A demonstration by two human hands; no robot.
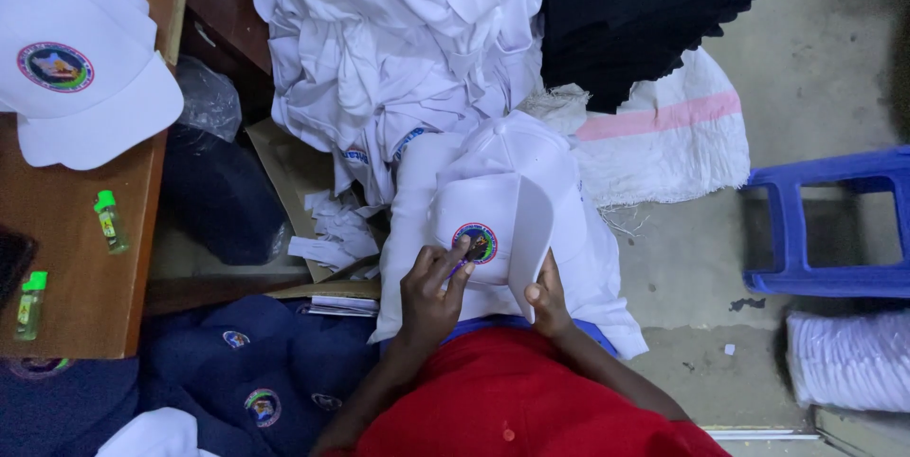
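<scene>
Head view, looking down onto the lap. The white cap (502, 220) lies at lower centre of the frame, on a white cloth spread over the person's knees, crown away from the body and peak turned up on edge. The left hand (431, 296) rests on the cap's front panel, fingers pressed flat with the fingertips on the round multicoloured badge (476, 242); it pinches nothing. The right hand (548, 301) pinches the lower edge of the peak (531, 234) between thumb and fingers, holding it upright.

Edges and open room: bare concrete floor (825, 59) fills the right part of the frame, open between the lap and the blue plastic stool (834, 225) at the right edge. The left side is closed in by the wooden table (85, 277), whose edge runs down the frame near the left arm.

Surroundings: a heap of white garments (398, 40) directly above the cap, touching it; dark fabric (654, 2) at upper centre-right over a white woven sack (664, 144); a stack of white items (848, 362) at lower right. On the table, a second white cap (81, 68) at upper left and two small green-capped bottles (111, 220). Navy caps (256, 381) crowd the lower left, just beside the left forearm.
</scene>
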